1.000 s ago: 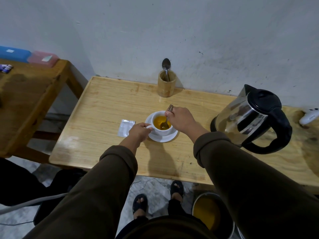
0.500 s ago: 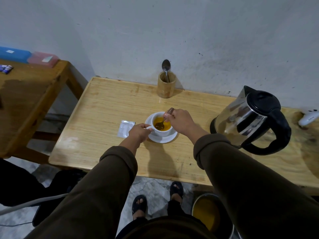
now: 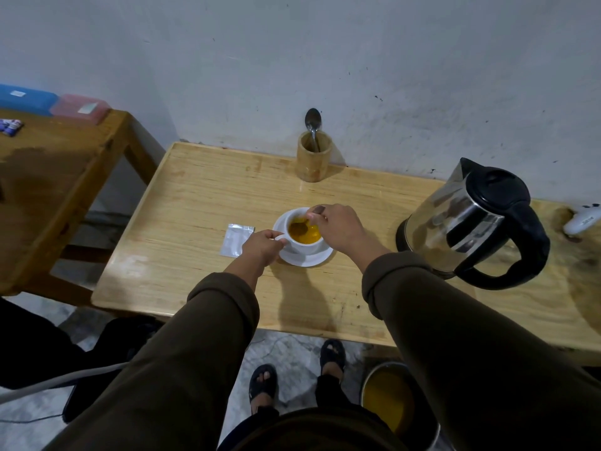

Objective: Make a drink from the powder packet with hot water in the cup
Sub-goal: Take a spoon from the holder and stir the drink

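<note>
A white cup (image 3: 307, 247) of orange-yellow liquid stands on a white saucer (image 3: 305, 259) in the middle of the light wooden table (image 3: 201, 203). My left hand (image 3: 261, 247) pinches the cup's handle on its left side. My right hand (image 3: 338, 227) holds a metal spoon (image 3: 300, 225) whose bowl is dipped in the liquid. A flat silver powder packet (image 3: 234, 239) lies on the table just left of my left hand. The steel kettle (image 3: 471, 219) with black lid and handle stands at the right.
A wooden holder (image 3: 313, 159) with another spoon stands by the wall behind the cup. A white object (image 3: 582, 219) lies right of the kettle. A darker table (image 3: 55, 167) with blue and pink boxes stands left. A metal pot (image 3: 395, 400) sits on the floor below.
The spoon's bowl has moved from the right side of the cup to the left side as my right hand shifted. My left hand keeps its hold on the handle.
</note>
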